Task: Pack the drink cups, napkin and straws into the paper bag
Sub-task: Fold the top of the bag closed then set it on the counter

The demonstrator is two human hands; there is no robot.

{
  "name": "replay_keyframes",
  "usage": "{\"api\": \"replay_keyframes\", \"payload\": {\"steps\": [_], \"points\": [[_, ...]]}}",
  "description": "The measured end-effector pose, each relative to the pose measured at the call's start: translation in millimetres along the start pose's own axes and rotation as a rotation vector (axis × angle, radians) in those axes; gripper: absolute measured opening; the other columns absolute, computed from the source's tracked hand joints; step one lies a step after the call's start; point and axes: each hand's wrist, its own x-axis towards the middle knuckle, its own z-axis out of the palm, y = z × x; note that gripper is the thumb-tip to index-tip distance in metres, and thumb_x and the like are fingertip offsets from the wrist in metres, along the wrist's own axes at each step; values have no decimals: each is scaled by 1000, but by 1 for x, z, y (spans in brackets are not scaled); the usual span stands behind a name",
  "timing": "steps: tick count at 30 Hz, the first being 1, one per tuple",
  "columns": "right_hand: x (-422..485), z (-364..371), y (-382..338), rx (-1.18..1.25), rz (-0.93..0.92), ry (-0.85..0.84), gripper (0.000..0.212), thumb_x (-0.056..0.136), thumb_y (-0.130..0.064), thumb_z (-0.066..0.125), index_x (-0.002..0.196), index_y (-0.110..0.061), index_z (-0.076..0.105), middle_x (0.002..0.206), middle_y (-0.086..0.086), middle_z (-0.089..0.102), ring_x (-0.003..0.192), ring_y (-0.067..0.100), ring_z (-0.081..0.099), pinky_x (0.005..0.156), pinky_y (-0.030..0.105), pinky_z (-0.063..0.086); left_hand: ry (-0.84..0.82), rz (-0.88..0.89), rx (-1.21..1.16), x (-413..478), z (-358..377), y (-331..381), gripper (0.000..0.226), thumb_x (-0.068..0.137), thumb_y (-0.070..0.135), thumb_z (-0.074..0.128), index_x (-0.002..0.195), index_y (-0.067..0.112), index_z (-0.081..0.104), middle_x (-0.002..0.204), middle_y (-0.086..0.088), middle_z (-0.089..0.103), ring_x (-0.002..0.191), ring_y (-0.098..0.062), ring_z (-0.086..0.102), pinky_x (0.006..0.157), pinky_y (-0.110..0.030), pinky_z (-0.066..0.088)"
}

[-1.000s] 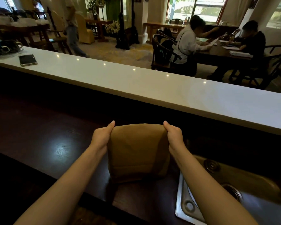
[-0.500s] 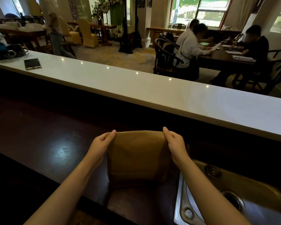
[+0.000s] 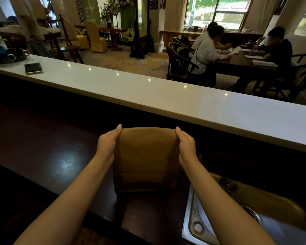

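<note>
Brown paper bag (image 3: pixel 145 160) on the dark counter (image 3: pixel 42 156); left hand (image 3: pixel 107 145) and right hand (image 3: pixel 185 145) pinch its 2 top corners, fingers seemingly curled behind.

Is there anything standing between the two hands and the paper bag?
Nothing visible does. The left hand and the right hand each grip an upper corner of the paper bag, with no gap between skin and paper. The bag stands on the dark counter, beside the sink.

The paper bag (image 3: pixel 147 156) stands on the worktop (image 3: pixel 42 147), the sink (image 3: pixel 190 218) just to its right. Behind them runs a ledge (image 3: pixel 184 103) with a phone (image 3: pixel 33 68) on its left end
</note>
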Motion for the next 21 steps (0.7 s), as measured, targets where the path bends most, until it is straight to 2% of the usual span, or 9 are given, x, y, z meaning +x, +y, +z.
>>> {"api": "replay_keyframes", "payload": {"steps": [2, 5, 9, 12, 15, 16, 19, 21], "points": [[0, 1, -10, 34, 18, 9, 32, 92, -27, 54, 65, -16, 68, 61, -1, 64, 59, 13, 66, 61, 27, 53, -16, -11, -38, -1, 4, 8, 25, 79, 26, 68, 79, 1, 69, 73, -10, 66, 69, -22, 64, 74, -36, 51], [-4, 0, -31, 66, 23, 11, 29, 91, -29, 56, 69, -14, 67, 67, 3, 63, 67, 19, 64, 70, 32, 53, -78, 0, -49, -5, 12, 25, 42, 80, 29, 66, 100, -7, 63, 87, -14, 63, 86, -29, 61, 86, -42, 49], [-8, -2, -82, 111, -3, 61, 18, 88, -28, 59, 78, -15, 66, 86, 7, 67, 87, 24, 63, 82, 37, 53, -124, 66, -59, -13, 36, 72, 31, 79, 29, 67, 97, 4, 68, 98, -10, 67, 94, -27, 64, 88, -41, 51], [-7, -3, -130, 131, -43, 56, 16, 87, -28, 60, 81, -15, 66, 83, 7, 68, 84, 24, 65, 78, 38, 55, -129, 74, -54, -14, 60, 115, 27, 75, 30, 71, 92, 9, 67, 98, -9, 70, 90, -26, 67, 79, -39, 55], [-2, -5, -178, 157, -92, 46, 16, 87, -27, 60, 80, -14, 65, 74, 4, 67, 70, 21, 65, 62, 33, 53, -192, 80, -36, -10, 84, 159, 23, 76, 32, 70, 85, 11, 68, 85, -6, 73, 77, -22, 71, 65, -35, 55], [1, -5, -194, 162, -111, 47, 14, 88, -26, 60, 83, -14, 65, 78, 5, 67, 73, 22, 66, 65, 35, 55, -226, 95, -24, -8, 92, 173, 22, 78, 31, 69, 86, 11, 68, 86, -6, 73, 78, -22, 70, 67, -36, 55], [12, -8, -233, 137, -162, 73, 15, 89, -28, 58, 95, -16, 63, 104, 11, 67, 100, 30, 63, 92, 47, 50, -302, 160, 16, 3, 120, 209, 22, 80, 30, 66, 87, 9, 68, 90, -8, 68, 84, -23, 66, 81, -42, 54], [21, -8, -255, 121, -205, 110, 22, 89, -30, 58, 106, -16, 62, 112, 10, 65, 106, 30, 60, 97, 48, 47, -350, 187, 18, 14, 139, 228, 20, 82, 30, 65, 80, 10, 68, 77, -6, 68, 73, -21, 66, 71, -37, 56]]}}
